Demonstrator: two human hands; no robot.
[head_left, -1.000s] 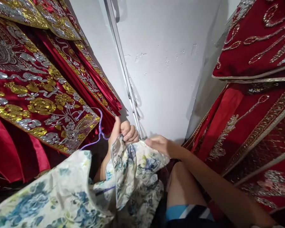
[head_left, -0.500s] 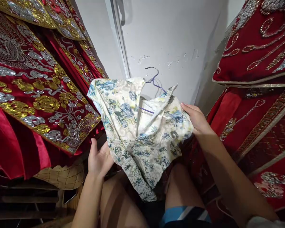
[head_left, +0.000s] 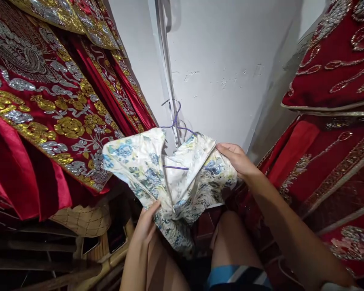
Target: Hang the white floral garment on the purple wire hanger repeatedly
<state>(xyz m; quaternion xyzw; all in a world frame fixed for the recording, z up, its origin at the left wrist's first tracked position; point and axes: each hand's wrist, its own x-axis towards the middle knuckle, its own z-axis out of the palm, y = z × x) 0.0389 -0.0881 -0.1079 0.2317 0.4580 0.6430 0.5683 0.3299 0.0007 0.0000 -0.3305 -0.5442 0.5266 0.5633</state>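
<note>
A white garment with blue and green flowers [head_left: 151, 171], perhaps a blouse or dress, hangs from a thin purple hanger [head_left: 177, 127] above my legs. Its V-shaped neckline faces me, with the hanger's crossbar showing inside the opening. My right hand [head_left: 235, 157] pinches the fabric near the shoulder and collar on the right side. On the lower left part of the front, my left hand [head_left: 148, 218] grips the cloth, thumb on top and the other fingers hidden behind it. The garment's lower part droops in folds between my knees.
Red gowns with gold and silver sequins [head_left: 69, 127] hang at the left; more beaded red garments [head_left: 336, 76] hang at the right. Ahead is a pale wall [head_left: 218, 48] with a metal pole [head_left: 165, 60]. A wooden chair [head_left: 103, 266] stands at lower left, near dark phone-like objects.
My left hand has gone from an open palm under the garment to gripping its front. The garment and hanger have shifted left and down in view, and my right hand has moved toward the collar.
</note>
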